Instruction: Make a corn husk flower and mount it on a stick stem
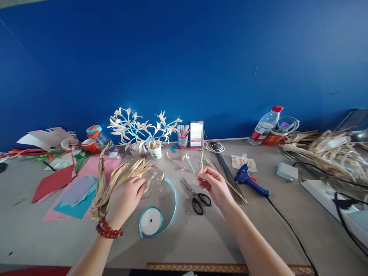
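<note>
My right hand (214,186) pinches a thin, pale green-yellow strip (202,158), which looks like corn husk and stands up from the fingertips. My left hand (126,197), with red beads at the wrist, is over the right side of a pile of dried husks (100,184); its fingers are loosely bent, with nothing visible in them. Between the hands lie black-handled scissors (198,203) and small husk scraps (156,178). A spool of light blue ribbon (151,221) lies nearer me, its loose end curving up to the right. Beyond the scissors is one small husk flower (186,158) on a blue stem.
At the back stand husk flowers (138,126) in a white cup (155,150), a pen cup (183,140) and a phone (197,134). Dark wires (230,176), a blue glue gun (250,180) and a power strip (324,197) lie right; coloured paper (77,199) lies left.
</note>
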A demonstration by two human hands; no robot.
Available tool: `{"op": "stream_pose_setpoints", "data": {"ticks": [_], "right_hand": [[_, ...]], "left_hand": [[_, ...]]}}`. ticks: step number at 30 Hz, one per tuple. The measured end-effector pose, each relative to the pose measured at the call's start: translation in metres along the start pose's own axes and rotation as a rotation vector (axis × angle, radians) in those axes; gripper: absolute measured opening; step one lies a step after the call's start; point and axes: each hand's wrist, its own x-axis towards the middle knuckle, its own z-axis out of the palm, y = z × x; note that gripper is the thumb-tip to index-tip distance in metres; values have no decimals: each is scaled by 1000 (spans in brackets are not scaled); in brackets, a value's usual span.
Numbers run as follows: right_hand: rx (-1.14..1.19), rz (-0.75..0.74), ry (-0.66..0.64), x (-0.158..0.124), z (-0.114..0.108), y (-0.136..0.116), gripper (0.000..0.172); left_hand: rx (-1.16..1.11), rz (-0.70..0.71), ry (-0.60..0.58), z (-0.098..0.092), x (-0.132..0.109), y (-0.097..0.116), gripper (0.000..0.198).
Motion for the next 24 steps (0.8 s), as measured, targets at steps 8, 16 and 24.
{"op": "stream_pose_setpoints", "data": {"ticks": [8,16,24], "right_hand": [[41,13,-134,-14,20,15,21],[-183,-158,-92,-18,26,19,25],[-263,-232,-130,-17,19,14,25]], "left_hand": [[-532,-20,-129,34,24,92,12],[-306,112,8,52,19,90,11],[-966,-290,-354,59,23,79,29]]}}
